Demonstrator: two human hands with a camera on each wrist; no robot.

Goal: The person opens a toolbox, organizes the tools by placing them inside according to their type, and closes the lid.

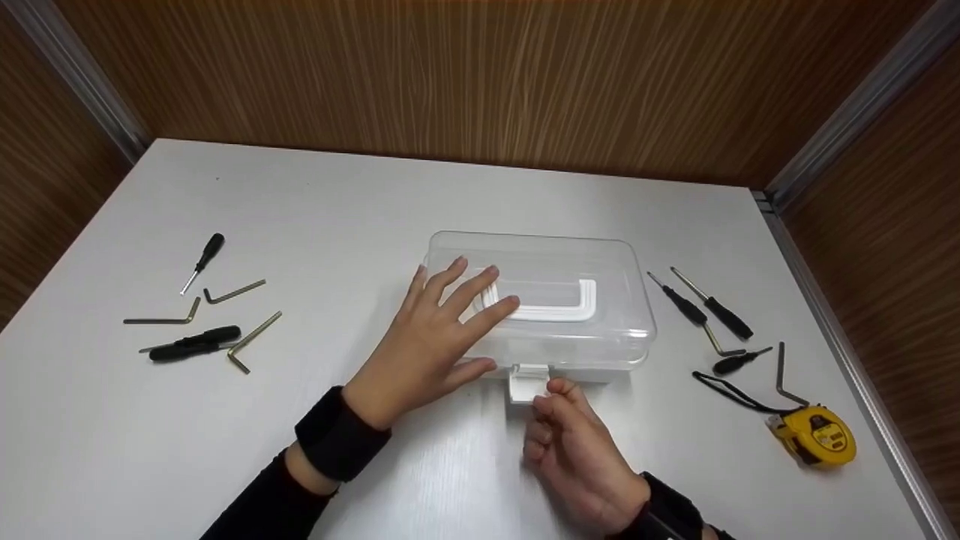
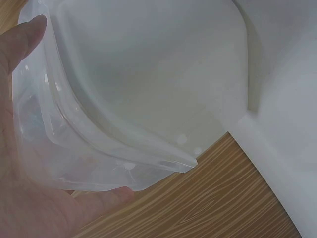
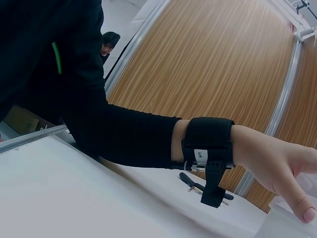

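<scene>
Left hand [image 1: 431, 337] lies flat, fingers spread, on the box [image 1: 570, 300] lid; right hand [image 1: 577, 450], fingers curled, pinches the latch [image 1: 527, 381] below. A hard tug might skid the box.

A white table [image 1: 465, 187] fills most of the head view, its top smooth and faintly glossy, with a soft reflection of light near the near edge. Wood-grain panels enclose it on three sides: a brown wall [image 1: 480, 75] with fine vertical streaks runs along the far edge, and matching side panels [image 1: 892, 247] close off the left and right edges. Grey metal strips [image 1: 847, 112] stand at the two far corners where the panels meet, and another strip runs along the table's right edge. The light is even and throws only soft shadows. In the right wrist view the same wood panelling [image 3: 218, 64] rises behind the table.
</scene>
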